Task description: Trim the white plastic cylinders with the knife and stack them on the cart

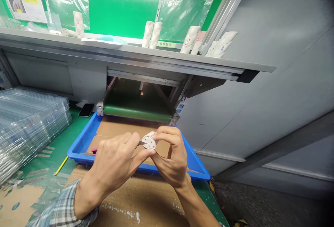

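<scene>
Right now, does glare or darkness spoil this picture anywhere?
Head view: glare streaks the green board and plastic sleeves; also in head view, the trays glint, the upper right corner is dark, yet the white piece shows clearly.

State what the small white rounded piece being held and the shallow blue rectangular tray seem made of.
Small white rounded piece: probably matte plastic, given its small, neat holes. Shallow blue rectangular tray: likely plastic, slightly glossy, smooth and evenly coloured.

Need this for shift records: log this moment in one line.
left hand: pointed tool, tip at white part; right hand: grips white part; below: blue tray; beyond: green conveyor belt
</scene>
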### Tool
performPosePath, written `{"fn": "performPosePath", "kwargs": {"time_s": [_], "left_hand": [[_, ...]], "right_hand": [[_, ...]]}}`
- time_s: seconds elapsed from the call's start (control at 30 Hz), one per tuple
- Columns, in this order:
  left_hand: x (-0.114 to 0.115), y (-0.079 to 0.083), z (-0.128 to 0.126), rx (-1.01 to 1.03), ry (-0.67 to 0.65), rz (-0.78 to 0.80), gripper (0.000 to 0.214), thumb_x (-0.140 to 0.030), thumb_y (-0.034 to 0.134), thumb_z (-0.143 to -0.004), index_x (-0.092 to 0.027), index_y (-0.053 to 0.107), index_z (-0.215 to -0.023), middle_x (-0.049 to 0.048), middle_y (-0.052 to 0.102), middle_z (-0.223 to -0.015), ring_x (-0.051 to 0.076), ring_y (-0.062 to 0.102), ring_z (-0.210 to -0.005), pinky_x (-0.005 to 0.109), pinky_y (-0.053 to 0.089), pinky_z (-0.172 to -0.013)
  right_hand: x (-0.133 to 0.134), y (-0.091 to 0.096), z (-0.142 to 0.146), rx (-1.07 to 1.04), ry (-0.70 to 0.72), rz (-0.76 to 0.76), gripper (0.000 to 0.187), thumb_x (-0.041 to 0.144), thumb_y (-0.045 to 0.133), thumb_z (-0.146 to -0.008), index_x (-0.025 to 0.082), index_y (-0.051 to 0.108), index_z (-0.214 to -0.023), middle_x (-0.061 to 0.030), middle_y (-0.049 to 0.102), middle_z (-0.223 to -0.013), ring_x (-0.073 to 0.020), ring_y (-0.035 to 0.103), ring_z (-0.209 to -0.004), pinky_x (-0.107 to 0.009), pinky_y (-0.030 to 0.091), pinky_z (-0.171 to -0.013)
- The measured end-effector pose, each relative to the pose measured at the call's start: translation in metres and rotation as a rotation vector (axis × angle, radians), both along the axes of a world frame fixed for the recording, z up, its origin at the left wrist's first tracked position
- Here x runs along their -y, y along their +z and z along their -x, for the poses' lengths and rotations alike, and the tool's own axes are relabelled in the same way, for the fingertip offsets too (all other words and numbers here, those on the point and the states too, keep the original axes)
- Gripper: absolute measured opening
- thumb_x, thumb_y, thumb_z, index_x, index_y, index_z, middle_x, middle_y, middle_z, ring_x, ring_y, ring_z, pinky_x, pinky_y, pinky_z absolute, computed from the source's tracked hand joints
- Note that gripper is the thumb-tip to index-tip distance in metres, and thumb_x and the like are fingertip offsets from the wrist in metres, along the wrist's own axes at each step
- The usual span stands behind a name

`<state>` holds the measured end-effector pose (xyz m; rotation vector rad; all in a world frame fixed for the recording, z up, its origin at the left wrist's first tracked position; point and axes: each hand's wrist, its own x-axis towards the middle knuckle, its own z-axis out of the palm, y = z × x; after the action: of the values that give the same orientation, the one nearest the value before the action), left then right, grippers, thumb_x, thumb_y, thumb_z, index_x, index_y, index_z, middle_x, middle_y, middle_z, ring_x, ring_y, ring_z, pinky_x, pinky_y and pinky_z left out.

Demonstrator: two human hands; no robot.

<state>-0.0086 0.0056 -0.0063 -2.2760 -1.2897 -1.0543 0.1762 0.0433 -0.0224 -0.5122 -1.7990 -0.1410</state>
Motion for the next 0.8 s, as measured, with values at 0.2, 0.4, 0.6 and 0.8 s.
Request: {"fn": "performPosePath", "kwargs": {"time_s": [0.2,0.4,0.6,0.8], "left_hand": [[0.0,-0.001,0.0,0.005,-0.051,0.019,0.047,-0.049,0.033,-0.116,-0.023,0.051,-0.081,-0.0025,0.062,-0.067,0.016,0.06,-0.055,0.033,0.025,-0.052],[-0.004,-0.005,0.0,0.126,-0.103,-0.128,0.031,-0.048,0.05,-0.112,-0.019,0.061,-0.107,-0.0005,0.072,-0.081,0.016,0.068,-0.066,0.031,0.039,-0.059],[-0.006,-0.004,0.008,0.203,-0.284,-0.005,0.024,-0.033,0.056,-0.111,-0.024,0.058,-0.132,-0.0014,0.078,-0.096,0.012,0.07,-0.068,0.023,0.05,-0.067],[-0.004,0.005,0.018,0.203,-0.287,0.169,0.03,-0.031,0.059,-0.109,-0.029,0.058,-0.139,-0.0019,0.081,-0.109,0.014,0.074,-0.073,0.024,0.055,-0.067]], "right_hand": [[0.001,-0.003,0.003,-0.023,-0.044,-0.023,0.03,0.016,0.073,-0.097,0.026,0.059,-0.121,-0.0061,0.063,-0.103,-0.0234,0.063,-0.09,-0.038,0.057,-0.075],[0.002,-0.004,0.007,-0.042,-0.034,0.006,0.03,0.015,0.072,-0.097,0.024,0.058,-0.121,-0.006,0.061,-0.102,-0.0215,0.061,-0.088,-0.035,0.057,-0.072],[0.002,0.004,0.001,0.037,0.028,0.057,0.038,0.012,0.071,-0.095,0.026,0.057,-0.128,-0.0085,0.066,-0.111,-0.0251,0.069,-0.1,-0.04,0.064,-0.082],[0.0,0.016,-0.014,0.173,0.219,0.233,0.054,0.006,0.066,-0.095,0.031,0.057,-0.142,-0.0079,0.074,-0.127,-0.0281,0.074,-0.118,-0.042,0.065,-0.102]]}}
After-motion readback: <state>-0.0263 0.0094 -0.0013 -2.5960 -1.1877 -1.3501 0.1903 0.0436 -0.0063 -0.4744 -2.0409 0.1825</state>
